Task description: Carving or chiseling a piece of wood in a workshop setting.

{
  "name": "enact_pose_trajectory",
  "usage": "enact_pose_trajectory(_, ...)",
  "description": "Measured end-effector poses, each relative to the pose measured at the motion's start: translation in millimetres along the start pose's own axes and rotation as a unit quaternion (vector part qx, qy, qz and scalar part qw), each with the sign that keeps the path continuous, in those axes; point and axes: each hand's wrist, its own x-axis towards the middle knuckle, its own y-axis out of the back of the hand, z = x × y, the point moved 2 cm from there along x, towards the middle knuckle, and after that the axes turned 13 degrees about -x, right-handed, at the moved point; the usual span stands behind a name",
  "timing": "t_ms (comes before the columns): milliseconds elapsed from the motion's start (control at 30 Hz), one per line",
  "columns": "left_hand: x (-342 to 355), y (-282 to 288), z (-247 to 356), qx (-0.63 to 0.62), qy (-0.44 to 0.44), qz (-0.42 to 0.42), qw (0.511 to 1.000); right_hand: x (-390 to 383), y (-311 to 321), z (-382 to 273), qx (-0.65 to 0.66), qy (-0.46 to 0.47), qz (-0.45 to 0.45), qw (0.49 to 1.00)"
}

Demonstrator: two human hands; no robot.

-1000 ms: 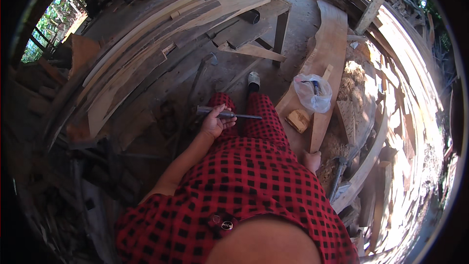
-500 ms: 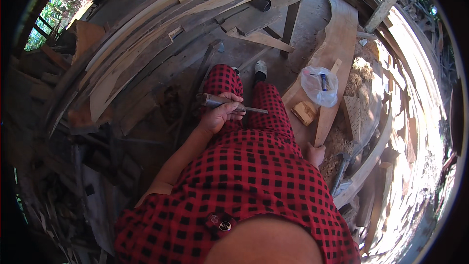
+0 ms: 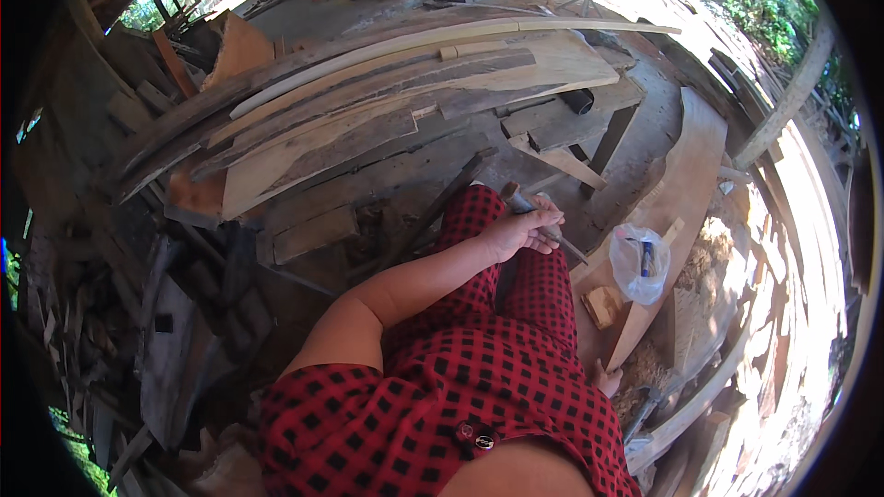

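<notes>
The left hand (image 3: 525, 234) is holding a chisel (image 3: 519, 201), fingers wrapping its lower handle, with the handle's butt pointing up and left and the blade slanting down and right over the checked trousers (image 3: 543, 299). Its tip is showing close to the left edge of the long board (image 3: 692, 143), though whether it is touching cannot be told. The right hand (image 3: 606, 379) is resting against the near end of that board, its fingers seeming to be pinching the narrow tip (the grip is partly hidden). A wood block (image 3: 603, 307) and a clear plastic bag (image 3: 638, 267) are lying on the board between the two hands.

For handling this well, the left hand should be keeping a firm grip on the handle and turning the sharp end away from the thighs. The right hand should be bracing the board while keeping its fingers out of the blade's line, and the bag is best staying clear of the edge.

Compared with half a second ago, the left hand is reaching further right and nearer the board, and the chisel is tilting steeply where it was lying nearly level. The view is taking in more of the far yard, while the right hand is staying at the board's end and the block and bag are keeping their places.
</notes>
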Motion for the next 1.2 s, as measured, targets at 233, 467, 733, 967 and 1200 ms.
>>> enact_pose_trajectory(233, 80.6, 1.9, 2.0, 0.077, 0.007, -0.001, 0.997, -14.6, -6.6, 13.9, -0.088, -0.029, -0.075, 0.993)
enact_pose_trajectory(467, 89.0, 38.1, -47.7, -0.039, 0.03, 0.099, 0.994, -0.8, 79.9, -112.8, -0.339, 0.036, -0.36, 0.868)
enact_pose_trajectory(733, 87.7, 40.4, -45.5, -0.077, 0.042, 0.109, 0.99, -93.0, 250.4, -399.3, -0.019, 0.686, -0.108, 0.719)
enact_pose_trajectory(967, 103.5, 58.8, -44.4, -0.071, 0.047, 0.15, 0.985, -108.6, 265.6, -409.4, -0.064, 0.758, -0.114, 0.639)
enact_pose_trajectory(1200, 109.3, 56.2, -50.7, -0.071, 0.063, 0.126, 0.987, -108.7, 273.6, -393.7, -0.092, 0.728, -0.126, 0.667)
